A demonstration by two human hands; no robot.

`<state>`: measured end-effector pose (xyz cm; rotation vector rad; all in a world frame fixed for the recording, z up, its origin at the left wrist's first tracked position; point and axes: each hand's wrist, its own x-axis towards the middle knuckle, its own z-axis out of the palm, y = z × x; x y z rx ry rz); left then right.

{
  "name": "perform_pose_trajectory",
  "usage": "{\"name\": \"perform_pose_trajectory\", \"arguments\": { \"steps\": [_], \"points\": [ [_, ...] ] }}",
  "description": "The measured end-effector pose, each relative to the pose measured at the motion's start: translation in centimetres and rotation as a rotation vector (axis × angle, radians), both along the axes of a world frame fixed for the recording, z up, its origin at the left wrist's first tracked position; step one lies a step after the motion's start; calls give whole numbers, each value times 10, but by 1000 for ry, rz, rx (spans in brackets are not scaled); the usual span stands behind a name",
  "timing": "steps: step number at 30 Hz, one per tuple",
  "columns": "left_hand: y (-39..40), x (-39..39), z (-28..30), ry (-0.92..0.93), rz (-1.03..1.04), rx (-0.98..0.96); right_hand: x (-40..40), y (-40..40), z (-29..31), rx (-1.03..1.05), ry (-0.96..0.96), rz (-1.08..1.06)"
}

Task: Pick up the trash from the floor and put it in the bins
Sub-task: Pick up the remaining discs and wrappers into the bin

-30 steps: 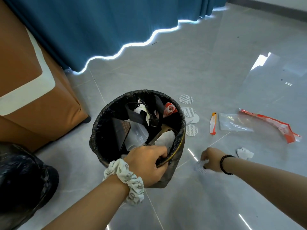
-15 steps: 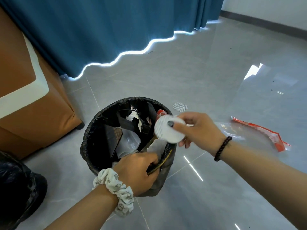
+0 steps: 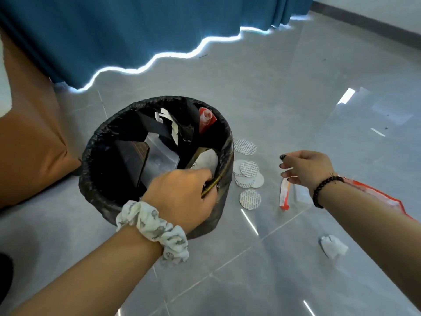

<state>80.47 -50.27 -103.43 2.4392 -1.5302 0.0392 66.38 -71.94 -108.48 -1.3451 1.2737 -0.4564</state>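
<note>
1. Left hand (image 3: pixel 182 197), wrist wearing a white scrunchie (image 3: pixel 155 231), grips the near rim of the bin (image 3: pixel 109 137), fingers curled over the edge at about 5 o'clock on the rim.
2. Right hand (image 3: pixel 305 167), beaded bracelet (image 3: pixel 325 190) at the wrist, hangs over the floor at 3 o'clock from the bin; fingers loosely spread and holding nothing.
3. Bin: black liner, already holds a fair load — dark card pieces, clear plastic, white paper, a red wrapper (image 3: pixel 206 119) standing at about 1 o'clock inside. Judged well filled but not full.
4. Floor trash left, reading outward from the bin:
   - round white seals (image 3: pixel 249 172), several, some overlapping, just beside the bin wall at 3 o'clock;
   - orange-and-white sachet (image 3: pixel 284 195) just below the right hand;
   - clear plastic bag (image 3: pixel 300 195), mostly hidden by the right forearm;
   - red-edged wrapper (image 3: pixel 387 197), partly behind the same forearm;
   - crumpled white paper (image 3: pixel 332 246) at 4 o'clock, well apart from the bin.
5. Progress, judged: roughly midway. Part is binned; at least five kinds of item remain on the grey tiles (image 3: pixel 273 99).
6. Surroundings: blue curtain (image 3: pixel 136 30) at 12 o'clock, brown furniture (image 3: pixel 29 144) at 9 o'clock.
</note>
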Motion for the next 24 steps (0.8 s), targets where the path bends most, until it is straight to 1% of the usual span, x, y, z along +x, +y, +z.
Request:
{"name": "perform_pose_trajectory", "arguments": {
  "steps": [2, 4, 5, 6, 7, 9, 10, 12, 16, 19, 22, 24],
  "points": [
    [-19, 12, 0, 0, 74, 17, 15, -20, -19, 32, 26, -34],
    [-34, 20, 1, 77, 135, 45, 35, -35, -35, 27, 40, -66],
    [-42, 25, -1, 117, 147, 56, 46, -43, -45, -14, 68, -69],
    [-45, 27, -2, 140, 148, 51, 56, -50, -53, -103, 129, -48],
    [-49, 31, -6, 149, 145, 46, 67, -57, -64, -214, 218, 6],
    [-51, 31, -8, 145, 131, 7, 82, -67, -75, -418, 394, 184],
    [-51, 33, -9, 138, 120, -11, 91, -74, -80, -490, 454, 296],
    [-52, 33, -9, 135, 100, -19, 103, -84, -87, -569, 555, 499],
    [-54, 36, -12, 125, 97, -17, 116, -93, -104, -584, 708, 782],
    [-54, 37, -12, 106, 95, -15, 121, -81, -116, -549, 737, 959],
    [-54, 38, -12, 94, 79, -26, 119, -64, -126, -503, 778, 1079],
    [-54, 39, -13, 87, 73, -32, 114, -53, -128, -540, 809, 1120]
  ]
}}
